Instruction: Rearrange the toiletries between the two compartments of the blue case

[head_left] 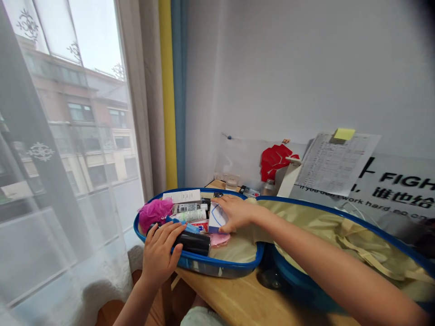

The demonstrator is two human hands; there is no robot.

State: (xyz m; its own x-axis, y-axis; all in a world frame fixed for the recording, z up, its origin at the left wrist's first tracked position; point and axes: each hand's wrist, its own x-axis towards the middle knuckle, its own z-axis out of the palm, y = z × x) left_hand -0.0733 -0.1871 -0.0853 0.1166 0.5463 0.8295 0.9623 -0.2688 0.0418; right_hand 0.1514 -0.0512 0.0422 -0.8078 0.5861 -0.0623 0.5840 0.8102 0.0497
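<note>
1. Case point(217, 267) lies open on the wooden desk point(220, 296), with its packed half on the left. The blue-rimmed lid point(340, 235) and beige lining flop out to the right, under your right arm.
2. Left hand point(159, 256) is at the near edge of the packed half, curled over a black bottle point(193, 243) lying on its side. Your fingers point(176, 233) are slightly spread and wrapped across the bottle, but I can't tell how hard you're gripping.
3. Right hand point(236, 213) is near the middle of the case, on a white box point(217, 216) with a blue outline on it. Your fingers point(229, 206) are pressed together, and the box looks pinched between them and your thumb.
4. Your neighbors are packed in tight: a pink puff point(154, 213) at the left, a white carton point(181, 196) on the far side, a tube point(190, 215) between your hands, and a pink packet point(219, 240) just below your right hand.
5. Good technique here, IMO: the wrapped grip suits a round bottle, and the closed fingers give the box solid support. Just watch that tube, since it's sitting right beside both.
6. Past the far rim there's a glass point(231, 182) and a small bottle point(268, 187), with a sheer curtain point(68, 203) off to the left.
</note>
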